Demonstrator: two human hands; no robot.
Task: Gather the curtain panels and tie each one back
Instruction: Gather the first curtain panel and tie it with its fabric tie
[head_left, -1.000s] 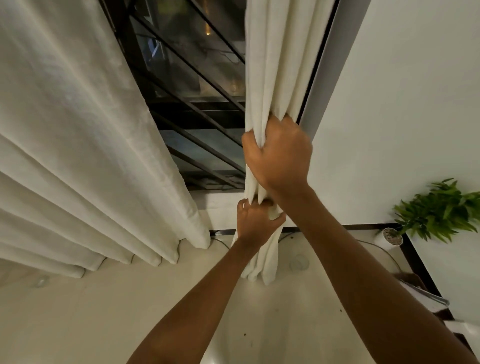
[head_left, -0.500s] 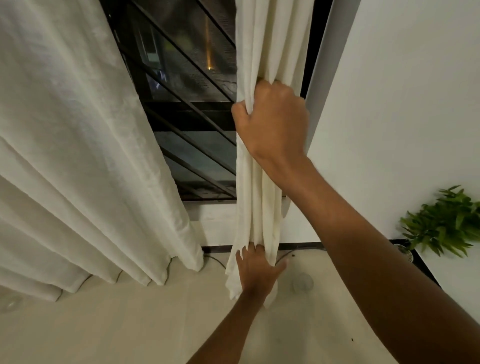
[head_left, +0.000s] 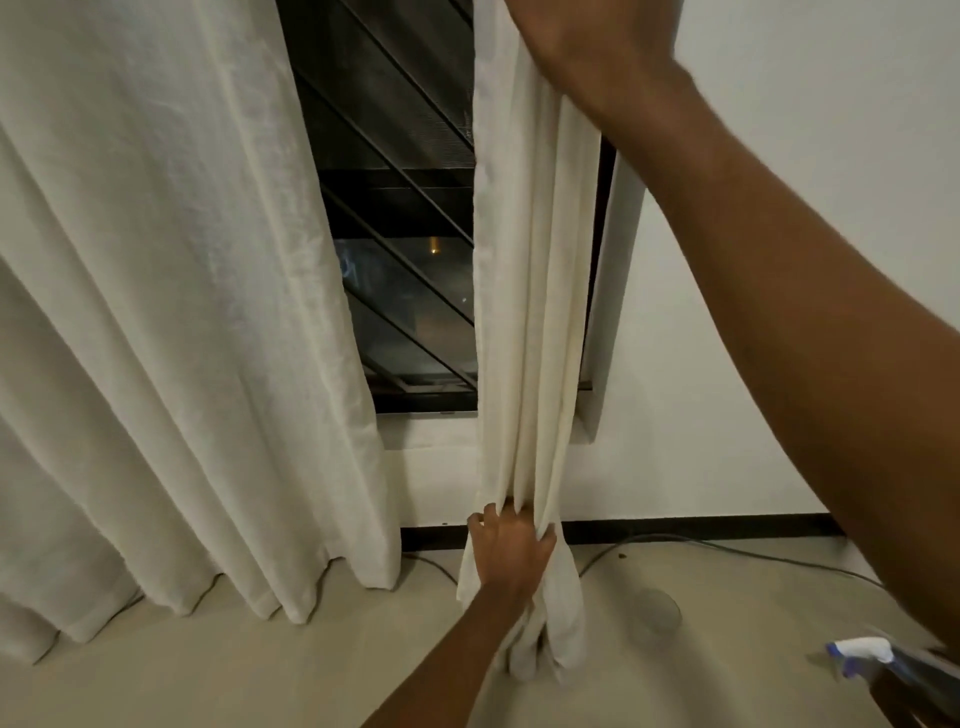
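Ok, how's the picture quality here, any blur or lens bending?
Head view: the spray bottle at bottom right is smeared by blur; the wide lens bows the loose curtain panel; the window is dark with one small orange glint; the gathered panel looks sharp.

The left hand (head_left: 511, 545) sits low on the gathered curtain panel (head_left: 530, 312). Its back faces the camera, and its fingers curl into the folds and pinch them together. The left forearm (head_left: 441, 654) rises to it from below, nearly straight. The right arm (head_left: 779, 260) stretches up from the lower right, across the panel's right edge, to the right hand (head_left: 582, 31) high on the panel. The frame top cuts off that hand, so its grip is only probable.
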